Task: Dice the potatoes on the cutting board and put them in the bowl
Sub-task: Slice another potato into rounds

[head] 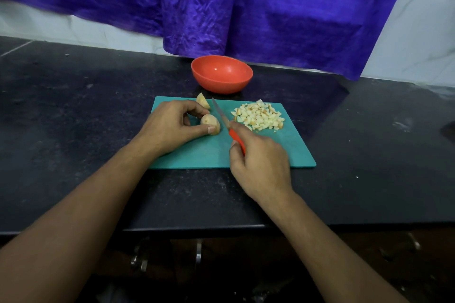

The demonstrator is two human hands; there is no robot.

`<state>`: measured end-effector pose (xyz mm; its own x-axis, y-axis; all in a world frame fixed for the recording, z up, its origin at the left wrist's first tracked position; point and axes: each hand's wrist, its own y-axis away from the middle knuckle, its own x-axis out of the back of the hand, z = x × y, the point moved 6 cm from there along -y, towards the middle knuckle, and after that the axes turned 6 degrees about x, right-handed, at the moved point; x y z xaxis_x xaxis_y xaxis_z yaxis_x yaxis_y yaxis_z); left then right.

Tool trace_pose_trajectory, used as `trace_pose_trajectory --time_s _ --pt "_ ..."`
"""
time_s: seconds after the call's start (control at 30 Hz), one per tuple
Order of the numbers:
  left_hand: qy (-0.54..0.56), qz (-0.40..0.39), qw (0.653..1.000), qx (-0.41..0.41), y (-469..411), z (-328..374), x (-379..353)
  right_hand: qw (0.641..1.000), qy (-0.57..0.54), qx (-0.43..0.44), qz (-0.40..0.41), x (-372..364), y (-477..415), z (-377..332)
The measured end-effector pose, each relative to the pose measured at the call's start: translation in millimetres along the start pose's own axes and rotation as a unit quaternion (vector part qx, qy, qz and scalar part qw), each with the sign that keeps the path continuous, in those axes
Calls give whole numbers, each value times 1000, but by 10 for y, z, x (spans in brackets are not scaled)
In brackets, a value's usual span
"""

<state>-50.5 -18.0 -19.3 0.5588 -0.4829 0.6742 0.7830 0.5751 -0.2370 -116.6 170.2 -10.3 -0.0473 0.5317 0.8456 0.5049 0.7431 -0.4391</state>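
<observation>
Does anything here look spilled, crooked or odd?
Nothing stands out. The diced potato sits heaped on the cutting board, the bowl stands upright and empty, the left hand holds a potato chunk and the right hand grips the knife.

I am seeing soft, dim overhead light leaving a small glare spot in the round orange plastic bowl. The crumpled purple cloth is blurring; the black stone bench is bowing at the edges.
</observation>
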Motion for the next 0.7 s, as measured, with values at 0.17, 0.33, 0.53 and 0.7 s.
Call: trace_pose_trajectory --time_s 0.17,0.33,0.53,0.7 --pt "-3 -4 1000 -20 10 37 -16 1000 25 16 -10 -7 42 -41" --pt "-3 -11 1000 -21 19 52 -20 999 40 19 -20 -4 31 -66" --pt "-6 -6 1000 -9 26 55 -25 998 49 24 -35 9 3 -53" --pt "-8 1 1000 -6 27 44 -32 991 93 48 -85 40 2 -35"
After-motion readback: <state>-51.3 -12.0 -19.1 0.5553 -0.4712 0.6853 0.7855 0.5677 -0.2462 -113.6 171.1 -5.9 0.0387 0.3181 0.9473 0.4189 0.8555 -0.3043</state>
